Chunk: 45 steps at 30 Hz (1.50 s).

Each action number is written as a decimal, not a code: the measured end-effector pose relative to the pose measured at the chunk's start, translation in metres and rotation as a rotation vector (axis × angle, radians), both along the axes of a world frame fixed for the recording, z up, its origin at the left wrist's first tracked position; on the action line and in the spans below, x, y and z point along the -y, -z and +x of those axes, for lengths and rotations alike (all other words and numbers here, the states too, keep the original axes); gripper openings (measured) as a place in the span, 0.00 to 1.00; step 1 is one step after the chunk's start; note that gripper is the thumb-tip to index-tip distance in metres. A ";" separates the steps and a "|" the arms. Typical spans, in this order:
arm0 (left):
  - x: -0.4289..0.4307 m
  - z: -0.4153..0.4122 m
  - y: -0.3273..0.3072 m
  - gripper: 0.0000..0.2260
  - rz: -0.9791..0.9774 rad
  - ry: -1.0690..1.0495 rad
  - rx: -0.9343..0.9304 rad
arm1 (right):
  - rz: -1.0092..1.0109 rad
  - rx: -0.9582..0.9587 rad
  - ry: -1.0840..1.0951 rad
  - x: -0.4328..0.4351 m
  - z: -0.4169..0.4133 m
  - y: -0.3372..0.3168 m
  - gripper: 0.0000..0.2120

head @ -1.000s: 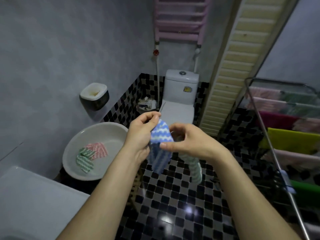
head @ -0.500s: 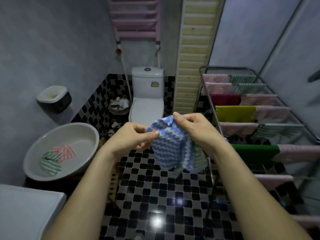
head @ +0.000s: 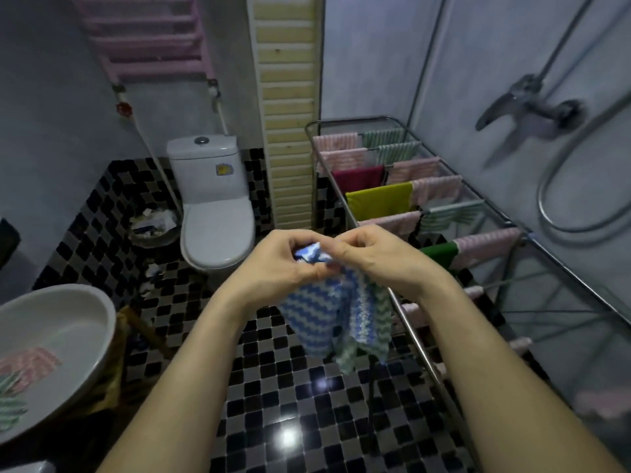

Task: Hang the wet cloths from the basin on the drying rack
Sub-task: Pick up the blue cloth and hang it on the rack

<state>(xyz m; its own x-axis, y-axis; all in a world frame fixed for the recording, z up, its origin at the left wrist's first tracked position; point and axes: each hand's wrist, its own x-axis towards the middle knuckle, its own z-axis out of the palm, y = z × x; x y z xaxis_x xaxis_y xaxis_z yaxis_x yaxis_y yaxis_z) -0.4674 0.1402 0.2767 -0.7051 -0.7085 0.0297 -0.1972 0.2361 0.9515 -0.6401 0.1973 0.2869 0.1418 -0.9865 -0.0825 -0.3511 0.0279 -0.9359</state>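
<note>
My left hand [head: 276, 268] and my right hand [head: 379, 259] pinch the top edge of a blue-and-white zigzag cloth [head: 314, 322], held at chest height over the tiled floor. A green zigzag cloth [head: 379, 322] hangs down beside the blue one from my right hand. The metal drying rack [head: 409, 329] stands at the right, its near rail just under my right wrist, with pink, green, yellow and red cloths over its bars. The white basin [head: 68, 322] sits at the lower left with a pink cloth [head: 29, 363] and a green cloth [head: 8, 401] inside.
A white toilet [head: 215, 216] stands at the back, with a waste bin [head: 153, 227] to its left. A pink wall rack [head: 150, 39] hangs above. A shower tap and hose [head: 532, 110] are on the right wall. The black checkered floor [head: 273, 421] is wet and shiny.
The view has swung right, bringing the rack closer and pushing the basin to the left edge. My hands have drawn together on the cloth's top edge, bunching it.
</note>
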 end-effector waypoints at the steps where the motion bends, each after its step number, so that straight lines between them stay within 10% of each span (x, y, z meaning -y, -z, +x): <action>1: 0.002 -0.003 0.001 0.08 -0.033 -0.009 0.022 | 0.022 -0.034 -0.002 -0.005 -0.005 -0.001 0.16; 9: 0.007 -0.028 -0.007 0.12 -0.106 -0.083 -0.229 | 0.216 -0.099 0.177 -0.044 -0.041 -0.002 0.05; 16: -0.005 -0.069 -0.010 0.12 -0.094 -0.030 -0.331 | -0.022 -0.033 0.620 -0.076 -0.088 -0.003 0.07; 25: -0.026 -0.157 0.015 0.08 -0.291 0.081 -0.164 | -0.189 -0.112 0.931 -0.120 -0.163 -0.011 0.05; 45: -0.080 -0.360 0.105 0.07 -0.036 0.119 0.193 | 0.185 -0.345 1.228 -0.151 -0.365 0.092 0.11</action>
